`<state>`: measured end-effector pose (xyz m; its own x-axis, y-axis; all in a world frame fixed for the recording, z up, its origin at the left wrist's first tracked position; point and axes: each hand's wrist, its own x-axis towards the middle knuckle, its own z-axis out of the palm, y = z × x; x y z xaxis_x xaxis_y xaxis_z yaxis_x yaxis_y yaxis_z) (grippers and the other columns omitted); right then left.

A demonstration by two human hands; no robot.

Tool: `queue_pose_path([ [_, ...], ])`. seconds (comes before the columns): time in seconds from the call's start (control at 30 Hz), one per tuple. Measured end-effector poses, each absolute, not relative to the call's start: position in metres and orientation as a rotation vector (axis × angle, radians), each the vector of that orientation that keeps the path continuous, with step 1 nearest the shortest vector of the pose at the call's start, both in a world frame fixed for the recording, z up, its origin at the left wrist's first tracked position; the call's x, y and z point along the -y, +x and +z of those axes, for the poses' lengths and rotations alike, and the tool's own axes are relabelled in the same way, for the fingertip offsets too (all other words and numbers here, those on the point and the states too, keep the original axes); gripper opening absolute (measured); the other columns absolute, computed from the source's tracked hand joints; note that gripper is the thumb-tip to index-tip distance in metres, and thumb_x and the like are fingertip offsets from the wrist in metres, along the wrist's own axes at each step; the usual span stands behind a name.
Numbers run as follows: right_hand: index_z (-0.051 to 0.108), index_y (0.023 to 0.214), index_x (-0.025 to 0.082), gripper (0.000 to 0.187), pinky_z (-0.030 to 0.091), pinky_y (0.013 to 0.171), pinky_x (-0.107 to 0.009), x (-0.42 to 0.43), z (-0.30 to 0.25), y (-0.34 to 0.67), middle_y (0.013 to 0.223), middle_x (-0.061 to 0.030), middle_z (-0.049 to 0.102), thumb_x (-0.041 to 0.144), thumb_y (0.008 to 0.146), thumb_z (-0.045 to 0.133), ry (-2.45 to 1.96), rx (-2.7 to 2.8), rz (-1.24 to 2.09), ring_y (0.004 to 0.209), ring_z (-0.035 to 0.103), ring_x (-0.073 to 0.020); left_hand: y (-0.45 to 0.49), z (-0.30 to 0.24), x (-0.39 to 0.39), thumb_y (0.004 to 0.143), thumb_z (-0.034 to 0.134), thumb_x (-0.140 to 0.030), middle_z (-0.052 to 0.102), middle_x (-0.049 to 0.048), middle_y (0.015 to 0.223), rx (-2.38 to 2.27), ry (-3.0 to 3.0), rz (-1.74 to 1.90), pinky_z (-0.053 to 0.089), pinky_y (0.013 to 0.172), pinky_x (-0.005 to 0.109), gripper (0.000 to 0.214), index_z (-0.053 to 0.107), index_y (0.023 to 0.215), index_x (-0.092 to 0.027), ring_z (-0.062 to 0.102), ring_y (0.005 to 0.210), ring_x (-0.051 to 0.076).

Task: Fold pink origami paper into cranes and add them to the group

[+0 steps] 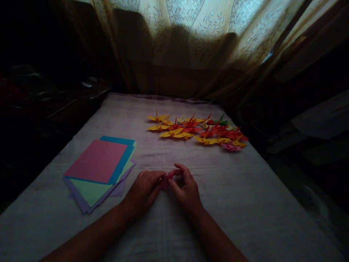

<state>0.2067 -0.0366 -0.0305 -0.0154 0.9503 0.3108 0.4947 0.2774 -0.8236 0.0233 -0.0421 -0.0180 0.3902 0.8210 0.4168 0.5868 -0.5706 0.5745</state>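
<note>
A small piece of folded pink paper [164, 183] is pinched between both hands, just above the cloth near the middle of the table. My left hand [145, 189] grips its left side with thumb and fingers, hiding part of it. My right hand [187, 189] holds the other side between thumb and forefinger, its remaining fingers curled. Left of my hands lies a stack of square paper sheets [95, 160], pink on top, with blue, pale green and lilac edges sticking out below. Beyond my right hand stand several folded paper cranes [174, 133] in yellow, red, green, cream and pink.
A pale checked cloth [218, 203] covers the table. Patterned curtains [209, 32] hang behind its far edge, with light coming through. Dim clutter [35, 83] stands at the left, and the surroundings on both sides are very dark.
</note>
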Motion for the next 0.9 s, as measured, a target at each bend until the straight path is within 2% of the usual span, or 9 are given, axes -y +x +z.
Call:
queue_pose_path([
  [0.07,0.052,0.121,0.023,0.042,0.051,0.084,-0.037,0.037,-0.029,0.206,0.095,-0.0028,0.071,0.023,0.080,0.062,-1.336,1.634,0.664,0.090,0.067,-0.0202,0.024,-0.021,0.043,0.094,0.051,-0.023,0.070,0.0058,0.104,-1.244,2.322,1.012,0.049,0.084,0.037,0.033,0.050,0.127,-0.023,0.065,0.092,0.020],
  [0.13,0.053,0.119,0.023,0.040,0.051,0.084,-0.036,0.038,-0.028,0.205,0.092,-0.0020,0.072,0.023,0.080,0.062,-1.318,1.624,0.668,0.089,0.067,-0.0200,0.025,-0.021,0.043,0.093,0.054,-0.026,0.070,0.0053,0.101,-1.262,2.302,1.006,0.050,0.082,0.036,0.034,0.051,0.126,-0.022,0.064,0.090,0.020],
  [0.27,0.055,0.116,0.024,0.036,0.050,0.085,-0.036,0.039,-0.025,0.202,0.087,0.0001,0.072,0.023,0.081,0.062,-1.273,1.611,0.677,0.087,0.067,-0.0191,0.027,-0.014,0.041,0.094,0.053,-0.035,0.071,0.0027,0.093,-1.305,2.216,0.923,0.047,0.080,0.035,0.019,0.063,0.106,-0.023,0.065,0.086,0.020],
  [0.4,0.058,0.112,0.024,0.033,0.051,0.080,-0.033,0.039,-0.022,0.202,0.084,0.0004,0.072,0.024,0.080,0.064,-1.240,1.622,0.694,0.081,0.067,-0.0180,0.028,-0.007,0.039,0.096,0.048,-0.034,0.071,0.0002,0.080,-1.263,2.133,0.856,0.042,0.078,0.032,0.026,0.067,0.083,-0.022,0.063,0.077,0.017],
  [0.47,0.061,0.109,0.024,0.028,0.052,0.077,-0.031,0.038,-0.021,0.203,0.082,0.0005,0.071,0.024,0.081,0.064,-1.217,1.623,0.691,0.079,0.067,-0.0173,0.028,-0.007,0.038,0.096,0.048,-0.033,0.070,-0.0001,0.077,-1.229,2.117,0.837,0.040,0.079,0.031,0.028,0.066,0.077,-0.022,0.063,0.076,0.016],
  [0.7,0.064,0.098,0.025,0.017,0.052,0.075,-0.031,0.036,-0.016,0.203,0.077,0.0007,0.067,0.022,0.081,0.061,-1.176,1.582,0.600,0.077,0.066,-0.0175,0.030,-0.004,0.037,0.094,0.047,-0.032,0.066,-0.0009,0.069,-1.182,2.094,0.819,0.038,0.079,0.032,0.028,0.063,0.073,-0.020,0.060,0.072,0.016],
  [0.9,0.064,0.098,0.023,0.016,0.052,0.075,-0.031,0.033,-0.021,0.203,0.076,0.0009,0.067,0.029,0.083,0.062,-1.242,1.467,0.693,0.074,0.065,-0.0165,0.028,-0.001,0.039,0.088,0.052,-0.038,0.067,0.0008,0.078,-1.201,2.078,0.738,0.039,0.081,0.034,0.022,0.065,0.081,-0.021,0.059,0.078,0.019],
])
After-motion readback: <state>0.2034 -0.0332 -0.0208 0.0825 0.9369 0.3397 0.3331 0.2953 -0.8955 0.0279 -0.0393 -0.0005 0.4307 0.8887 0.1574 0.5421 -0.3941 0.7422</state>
